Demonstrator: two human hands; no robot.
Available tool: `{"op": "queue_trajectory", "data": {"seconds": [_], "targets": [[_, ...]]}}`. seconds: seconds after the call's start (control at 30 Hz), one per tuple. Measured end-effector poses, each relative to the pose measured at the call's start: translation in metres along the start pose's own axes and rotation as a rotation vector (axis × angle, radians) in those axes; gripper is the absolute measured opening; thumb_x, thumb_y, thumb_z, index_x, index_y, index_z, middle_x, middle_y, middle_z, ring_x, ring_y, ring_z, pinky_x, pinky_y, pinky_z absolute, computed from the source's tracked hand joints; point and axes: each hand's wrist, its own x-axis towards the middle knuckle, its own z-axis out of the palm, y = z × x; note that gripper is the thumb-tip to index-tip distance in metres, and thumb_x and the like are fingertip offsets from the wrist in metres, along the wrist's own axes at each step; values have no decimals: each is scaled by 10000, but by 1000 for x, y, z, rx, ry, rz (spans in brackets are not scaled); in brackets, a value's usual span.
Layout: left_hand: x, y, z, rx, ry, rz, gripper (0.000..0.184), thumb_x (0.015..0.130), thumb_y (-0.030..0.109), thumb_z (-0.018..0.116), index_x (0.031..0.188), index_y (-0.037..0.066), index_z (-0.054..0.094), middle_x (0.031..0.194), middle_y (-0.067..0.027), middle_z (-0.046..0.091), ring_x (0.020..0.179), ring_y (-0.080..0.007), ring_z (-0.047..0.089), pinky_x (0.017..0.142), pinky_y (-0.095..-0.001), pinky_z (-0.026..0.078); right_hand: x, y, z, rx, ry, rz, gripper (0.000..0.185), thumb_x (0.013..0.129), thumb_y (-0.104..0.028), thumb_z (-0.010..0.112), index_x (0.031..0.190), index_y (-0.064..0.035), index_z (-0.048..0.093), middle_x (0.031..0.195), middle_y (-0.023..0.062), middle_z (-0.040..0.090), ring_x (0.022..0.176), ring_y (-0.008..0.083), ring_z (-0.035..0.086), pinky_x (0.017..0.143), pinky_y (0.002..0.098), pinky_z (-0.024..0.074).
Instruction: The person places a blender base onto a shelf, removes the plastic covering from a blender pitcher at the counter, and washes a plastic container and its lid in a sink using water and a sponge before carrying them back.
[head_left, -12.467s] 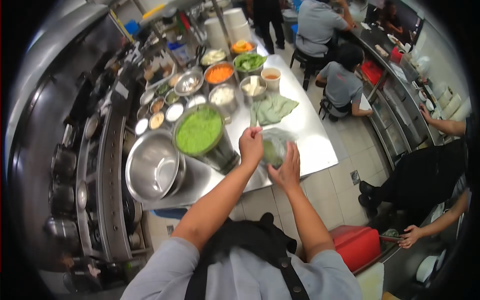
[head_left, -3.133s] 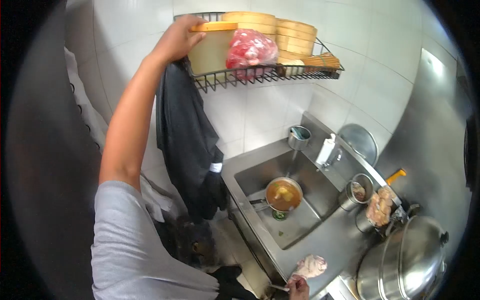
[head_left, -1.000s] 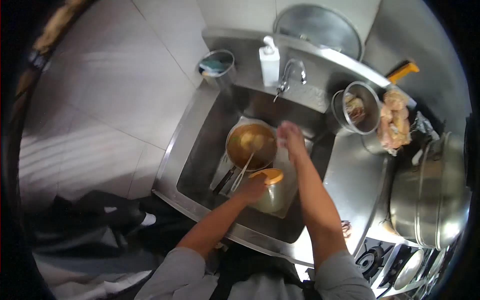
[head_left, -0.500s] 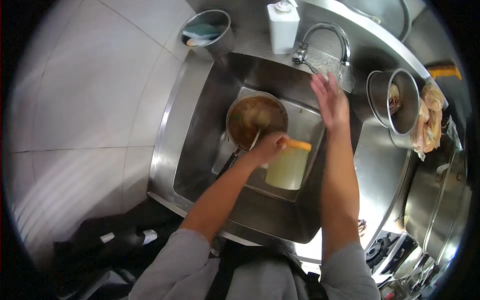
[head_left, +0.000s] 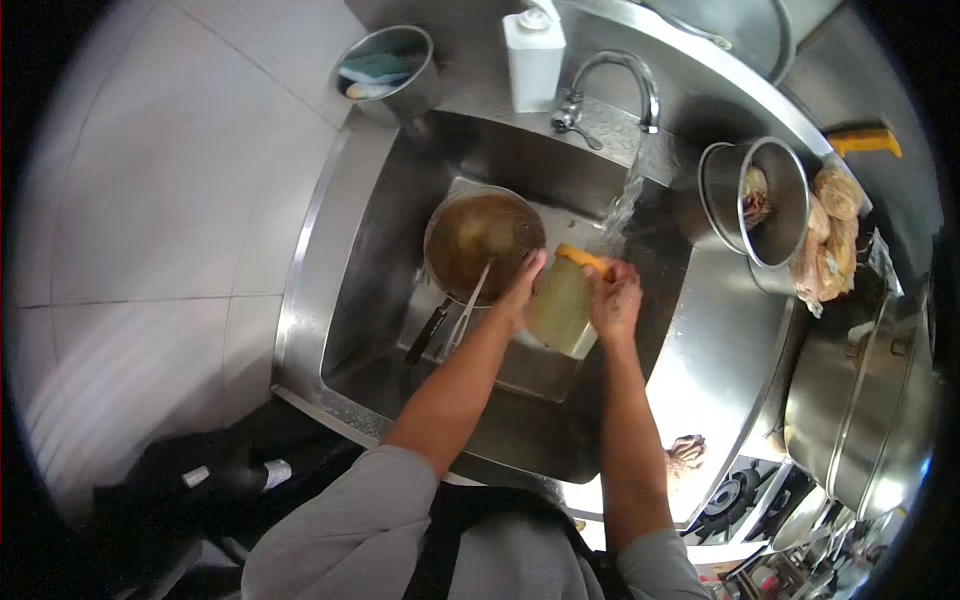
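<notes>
A translucent yellowish plastic container (head_left: 560, 312) with an orange edge (head_left: 580, 259) at its top is held tilted between my two hands over the sink. My right hand (head_left: 617, 300) is closed on its upper right side by the orange edge. Against its left side is my left hand (head_left: 520, 290), its fingers partly hidden. A pan (head_left: 442, 235) of brown liquid stands in the sink to the left, with a black handle (head_left: 428, 333) and a metal utensil (head_left: 470, 310) leaning out of it. Running water (head_left: 625, 205) falls from the faucet (head_left: 648, 100) just behind the container.
The steel sink (head_left: 360, 300) surrounds the pan. Behind it stand a white pump bottle (head_left: 533, 65) and a metal pot holding sponges (head_left: 415, 95). At the right are nested metal pots (head_left: 790, 190), plastic-wrapped food (head_left: 825, 230) and a large steel vessel (head_left: 835, 400).
The faucet's water now runs in a clear stream. My right hand has come down from the faucet to the container, which has tilted. The whole view has shifted slightly.
</notes>
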Motion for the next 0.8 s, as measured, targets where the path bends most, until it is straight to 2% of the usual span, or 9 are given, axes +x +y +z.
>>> {"op": "queue_trajectory", "data": {"seconds": [0.13,0.2,0.3,0.37,0.4,0.47,0.57,0.7,0.8], "targets": [[29,-27,-54,-16,-69,-185,1168,662,838,566,1532,201,117,1555,-137,198,1402,-359,233,1100,-551,241,-13,16,7,114,182,93,280,842,-216,724,965,21,639,967,158,618,859,232,600,775,316,477],[15,-31,-54,74,-109,-213,1094,738,813,506,1525,137,158,1537,-132,257,1386,-363,270,1099,-552,238,-15,20,10,299,247,166,383,850,-321,729,975,26,628,875,88,619,792,152,573,733,288,469],[6,-31,-45,-333,-289,-126,922,837,724,478,1499,121,255,1512,-140,299,1356,-361,322,1090,-540,264,-17,15,13,272,226,172,371,850,-329,730,955,13,631,856,56,617,772,152,564,719,285,467],[5,-27,-43,-389,-298,55,753,916,683,335,1350,82,465,1300,-137,559,1214,-328,509,1028,-501,393,-21,12,8,374,97,219,355,852,-325,730,946,2,632,852,42,615,758,151,559,710,283,465],[-4,-18,-40,-390,-300,56,753,916,683,335,1350,82,465,1300,-137,559,1214,-328,509,1028,-501,393,-21,11,7,474,-33,271,339,853,-321,730,936,-8,633,848,28,613,744,149,553,701,281,462],[-25,3,-49,-270,-307,154,750,898,635,460,1420,102,383,1371,-149,487,1258,-323,463,1057,-494,356,-21,33,20,582,-155,432,372,862,-384,707,956,-28,655,889,42,623,801,149,567,726,287,470],[-22,20,-76,82,-290,216,914,833,453,674,1518,133,161,1496,-126,281,1352,-305,324,1095,-433,291,-27,32,37,901,-313,777,676,886,-598,555,1263,-37,551,1148,112,601,1054,215,582,879,359,481],[-52,60,-81,342,-310,318,957,752,291,735,1519,147,182,1494,-109,271,1365,-279,303,1113,-419,260,-26,-2,33,1215,-500,767,810,854,-727,448,1340,-80,478,1272,101,557,1133,263,550,968,415,439],[-68,90,-75,422,-557,344,985,717,232,717,1527,163,160,1489,-109,274,1359,-281,309,1121,-415,252,-24,-6,32,1304,-624,767,787,864,-697,471,1343,-73,468,1262,102,562,1132,272,549,997,440,413]]}}
